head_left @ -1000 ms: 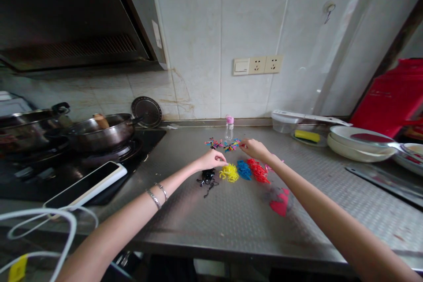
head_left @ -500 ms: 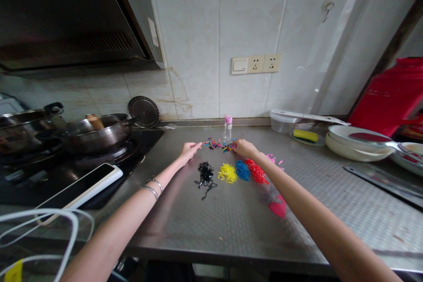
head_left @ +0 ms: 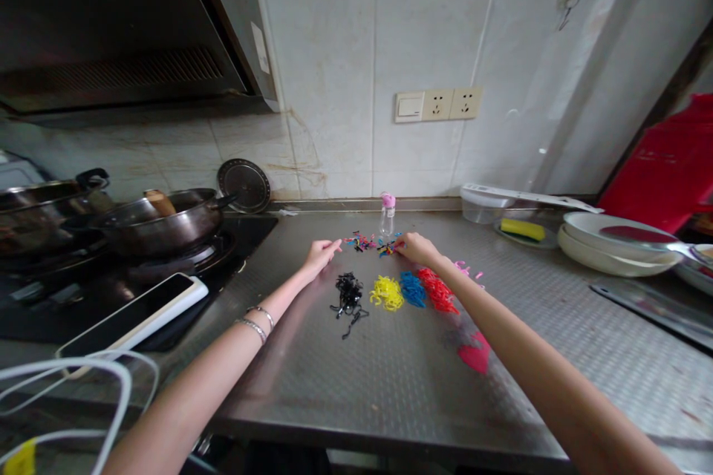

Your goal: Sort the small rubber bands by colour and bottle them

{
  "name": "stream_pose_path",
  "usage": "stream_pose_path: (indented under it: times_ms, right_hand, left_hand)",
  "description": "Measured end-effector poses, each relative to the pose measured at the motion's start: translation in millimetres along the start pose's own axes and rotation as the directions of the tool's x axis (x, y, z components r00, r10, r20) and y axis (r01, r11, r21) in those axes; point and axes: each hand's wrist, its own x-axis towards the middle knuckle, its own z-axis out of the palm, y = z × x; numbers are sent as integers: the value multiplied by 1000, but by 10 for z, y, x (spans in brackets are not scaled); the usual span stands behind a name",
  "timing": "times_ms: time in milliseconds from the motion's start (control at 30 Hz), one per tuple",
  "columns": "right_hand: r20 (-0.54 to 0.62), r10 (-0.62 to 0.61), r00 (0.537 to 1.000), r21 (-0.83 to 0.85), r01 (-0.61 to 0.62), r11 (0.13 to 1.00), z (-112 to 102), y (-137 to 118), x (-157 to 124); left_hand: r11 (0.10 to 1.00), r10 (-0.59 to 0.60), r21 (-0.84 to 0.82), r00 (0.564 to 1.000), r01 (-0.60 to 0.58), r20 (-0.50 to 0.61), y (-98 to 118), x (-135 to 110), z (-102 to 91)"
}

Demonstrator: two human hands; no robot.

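Head view, forward and downward

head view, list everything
steel counter: 1, grey, centre
pink capped bottle: 1, clear, back
small strip piles: 5, black, yellow, blue, red, pink, counter
mixed clusters: 2, multicoloured, before bottle
metal pans: 2, silver, left
round disc: 1, dark, left
flat device: 1, black/white, left
range hood: 1, dark, left
socket panel: 1, cream, back
oblong block: 1, yellow, right
stacked dishes: 2, white, right
large vessel: 1, red, right
left hand, right hand: 2, bare, by clusters
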Motion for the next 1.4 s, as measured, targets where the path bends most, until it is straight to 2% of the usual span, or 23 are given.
stream_pose_path:
  times_ms: [200, 633, 833, 933, 1067, 1167, 1233, 1300, 1400]
  right_hand:
    - [-17, -8, 1000, -6, 7, 1000, -67, 24, -27]
    - [-119, -42, 992, 28, 46, 999, -383, 125, -108]
    - [-171, -80, 982, 157, 107, 982, -446, 479, -452]
    - [-170, -70, 983, 169, 99, 981, -459, 689, -689]
    - [-114, -37, 993, 135, 53, 989, -485, 853, -960]
    - [-71, -39, 997, 103, 47, 994, -484, 872, -1092]
    - [-51, -57, 997, 95, 61, 994, -473, 858, -1148]
    - [-43, -71, 997, 90, 75, 993, -466, 838, -1187]
    - [-50, -69, 996, 82, 73, 994, -480, 812, -1239]
  left_hand:
    - [1000, 7, 9, 1000, -7, -4, -14, 1, 0]
    - [1000, -3, 17, 1000, 3, -22, 5, -14, 3]
    - [1000, 4, 10, 1000, -4, 3, -36, 3, 0]
    - [999, -33, -10, 999, 33, 29, -17, 30, -8]
    - [994, -97, -41, 993, 100, 71, 127, 72, 8]
    - [993, -106, -33, 987, 110, 120, 278, 98, 104]
    - [998, -61, 38, 979, 55, 196, 352, 118, 219]
    - [983, 35, 165, 961, -83, 275, 386, 143, 356]
    - [884, 203, 343, 923, -316, 327, 378, 183, 554]
